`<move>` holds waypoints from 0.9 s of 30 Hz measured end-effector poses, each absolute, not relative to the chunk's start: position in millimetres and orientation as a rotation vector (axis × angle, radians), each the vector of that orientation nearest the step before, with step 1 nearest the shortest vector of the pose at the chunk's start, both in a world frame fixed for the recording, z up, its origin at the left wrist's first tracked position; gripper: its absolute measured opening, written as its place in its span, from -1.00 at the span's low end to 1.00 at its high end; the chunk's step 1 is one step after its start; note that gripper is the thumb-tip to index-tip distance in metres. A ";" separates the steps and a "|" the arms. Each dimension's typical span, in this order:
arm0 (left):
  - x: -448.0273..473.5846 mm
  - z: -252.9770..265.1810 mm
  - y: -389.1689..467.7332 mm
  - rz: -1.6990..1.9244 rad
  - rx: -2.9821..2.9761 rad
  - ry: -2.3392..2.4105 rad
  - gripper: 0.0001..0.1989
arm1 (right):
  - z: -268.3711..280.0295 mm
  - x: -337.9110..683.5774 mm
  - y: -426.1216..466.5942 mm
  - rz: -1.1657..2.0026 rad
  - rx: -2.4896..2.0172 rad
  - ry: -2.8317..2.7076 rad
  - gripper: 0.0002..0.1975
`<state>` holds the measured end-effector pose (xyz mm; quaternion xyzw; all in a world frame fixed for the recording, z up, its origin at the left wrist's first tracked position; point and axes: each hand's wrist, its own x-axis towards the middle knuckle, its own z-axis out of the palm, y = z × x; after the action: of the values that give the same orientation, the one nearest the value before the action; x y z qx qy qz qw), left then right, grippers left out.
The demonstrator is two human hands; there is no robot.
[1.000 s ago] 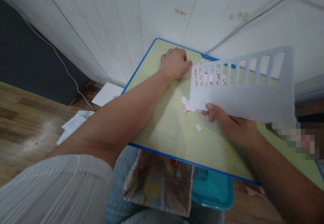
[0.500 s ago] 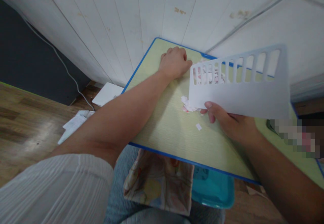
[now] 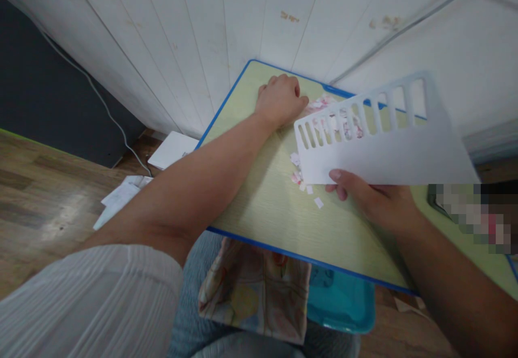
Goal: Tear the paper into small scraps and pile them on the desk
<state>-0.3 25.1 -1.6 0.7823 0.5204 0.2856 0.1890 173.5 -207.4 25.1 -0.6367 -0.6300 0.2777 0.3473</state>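
Note:
My right hand [image 3: 374,201] grips the lower edge of a white slotted plastic panel [image 3: 364,161], thumb on the near face and fingers beneath. A row of upright openings runs along the panel's upper part, tilted over the tabletop. Behind it lie small pink and white paper scraps [image 3: 324,101], partly seen through the slots. A few loose bits [image 3: 319,202] lie in front of its left end. My left hand [image 3: 282,98] rests on the yellow-green table [image 3: 263,207], fingers curled in and thumb toward the scraps. I see nothing held in it.
The table has a blue edge and stands against a white panelled wall [image 3: 202,34]. A patterned cloth [image 3: 254,298] lies on my lap beside a turquoise tray [image 3: 343,304]. At left are papers [image 3: 123,193] and a white flat box [image 3: 172,150] on the floor.
The slotted panel has tilted, with its left end lower and nearer to me. More scraps show behind and in front of it. My left hand has stayed put.

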 end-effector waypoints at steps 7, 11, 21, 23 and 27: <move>-4.1 -0.7 20.4 0.828 2.194 1.425 -0.88 | 23.1 179.3 -205.7 0.611 -1.645 -1.642 -0.36; -3.0 0.4 21.7 0.802 2.200 1.439 -0.87 | 23.2 177.6 -206.9 0.641 -1.660 -1.685 -0.34; -0.9 -1.7 25.8 0.785 2.193 1.455 -0.86 | 28.1 176.2 -207.6 0.673 -1.611 -1.661 -0.44; -1.4 -1.3 26.1 0.773 2.194 1.457 -0.86 | 26.3 176.6 -207.1 0.683 -1.629 -1.726 -0.39; -0.8 -3.3 26.4 0.798 2.200 1.464 -0.88 | 25.1 177.5 -209.9 0.704 -1.626 -1.688 -0.45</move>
<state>-0.8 26.4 -3.3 0.7826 0.5208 0.2838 0.1894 177.5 -209.9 25.1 -0.6249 -0.6486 0.2705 0.3401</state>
